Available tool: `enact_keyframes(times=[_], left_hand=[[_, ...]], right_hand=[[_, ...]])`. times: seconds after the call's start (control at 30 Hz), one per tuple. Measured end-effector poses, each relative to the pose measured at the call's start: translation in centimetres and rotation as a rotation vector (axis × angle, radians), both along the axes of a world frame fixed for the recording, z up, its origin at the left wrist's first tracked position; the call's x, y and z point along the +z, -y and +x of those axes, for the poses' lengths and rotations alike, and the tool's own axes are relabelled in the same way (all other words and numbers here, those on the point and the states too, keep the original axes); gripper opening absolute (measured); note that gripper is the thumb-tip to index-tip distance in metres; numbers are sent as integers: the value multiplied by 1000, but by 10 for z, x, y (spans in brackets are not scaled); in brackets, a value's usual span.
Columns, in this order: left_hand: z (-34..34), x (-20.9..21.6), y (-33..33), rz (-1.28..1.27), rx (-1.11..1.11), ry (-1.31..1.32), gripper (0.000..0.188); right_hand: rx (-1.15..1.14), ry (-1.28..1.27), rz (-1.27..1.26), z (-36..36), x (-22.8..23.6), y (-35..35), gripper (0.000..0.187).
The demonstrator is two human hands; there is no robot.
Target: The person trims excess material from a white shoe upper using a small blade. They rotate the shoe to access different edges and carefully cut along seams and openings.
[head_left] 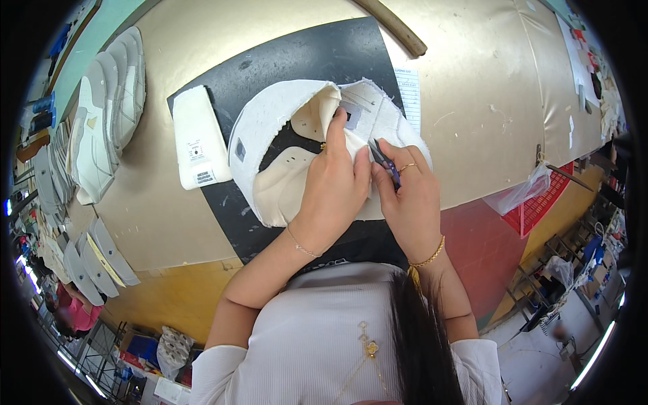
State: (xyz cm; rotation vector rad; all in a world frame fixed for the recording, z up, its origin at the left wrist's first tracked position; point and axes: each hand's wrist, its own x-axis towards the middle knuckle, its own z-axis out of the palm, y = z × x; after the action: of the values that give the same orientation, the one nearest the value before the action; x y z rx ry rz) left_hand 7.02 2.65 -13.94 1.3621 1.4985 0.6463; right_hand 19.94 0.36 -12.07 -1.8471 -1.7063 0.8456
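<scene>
A cream fabric shoe upper point(277, 128) lies curved on a black mat point(310, 57) in the middle of the table. My left hand point(334, 185) presses down on the upper's inner edge, fingers folded over the cloth. My right hand point(412, 196) is closed around small purple-handled snips point(385, 160), whose tips point at the fabric edge right beside my left fingers. A gold ring and bracelet show on the right hand. The part of the upper under both hands is hidden.
A white padded piece point(197, 138) with a label lies left of the upper. Stacks of white shoe parts point(108, 101) line the table's left edge. A paper sheet point(408, 94) sits right of the mat, a red basket point(540, 199) at the far right.
</scene>
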Motion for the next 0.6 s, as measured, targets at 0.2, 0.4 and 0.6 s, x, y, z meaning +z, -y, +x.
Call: enact_keyframes(times=[0.2, 0.4, 0.6], left_hand=[[-6, 1, -4, 112, -150, -230, 47], [-5, 15, -6, 206, -261, -598, 42], [-7, 8, -2, 429, -298, -784, 45]], right_hand=[[3, 25, 94, -4, -12, 5, 27], [-34, -3, 88, -6, -12, 5, 27], [-4, 46, 80, -5, -11, 4, 26]])
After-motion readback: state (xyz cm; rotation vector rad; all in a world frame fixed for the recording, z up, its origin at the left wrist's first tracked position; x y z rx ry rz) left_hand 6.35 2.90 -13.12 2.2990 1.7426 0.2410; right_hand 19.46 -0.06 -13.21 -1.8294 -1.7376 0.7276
